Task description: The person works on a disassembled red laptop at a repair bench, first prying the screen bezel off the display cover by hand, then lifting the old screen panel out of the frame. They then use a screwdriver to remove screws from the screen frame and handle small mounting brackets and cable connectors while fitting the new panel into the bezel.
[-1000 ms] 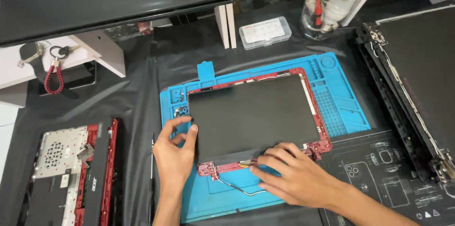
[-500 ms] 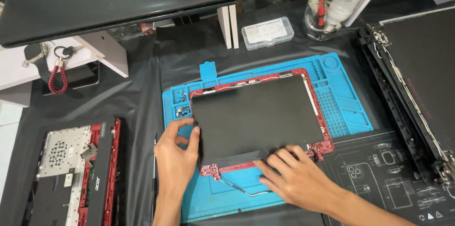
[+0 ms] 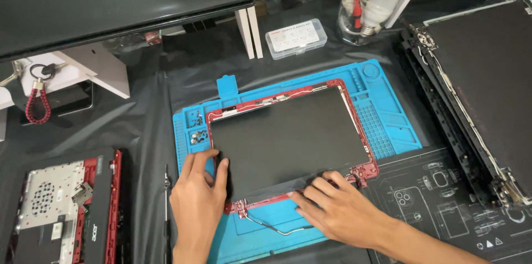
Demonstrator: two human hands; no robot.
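Note:
A dark laptop screen panel (image 3: 285,139) lies in a red lid frame (image 3: 354,111) on a blue work mat (image 3: 388,125). My left hand (image 3: 197,203) rests flat at the panel's near left corner, fingers spread on the frame edge. My right hand (image 3: 341,208) lies palm down on the panel's near edge, fingertips by the right hinge (image 3: 357,178). A thin cable (image 3: 271,229) curls out of the left hinge onto the mat. Neither hand holds anything.
A red laptop base (image 3: 61,208) with exposed metal sits at the left, a thin tool (image 3: 165,197) beside it. Another opened laptop (image 3: 482,86) lies at the right. A clear screw box (image 3: 295,37), a glass jar (image 3: 371,3) and keys (image 3: 36,100) stand behind.
The view has shifted slightly. My right hand slid a little along the panel's near edge toward the right hinge; my left hand stays at the left corner.

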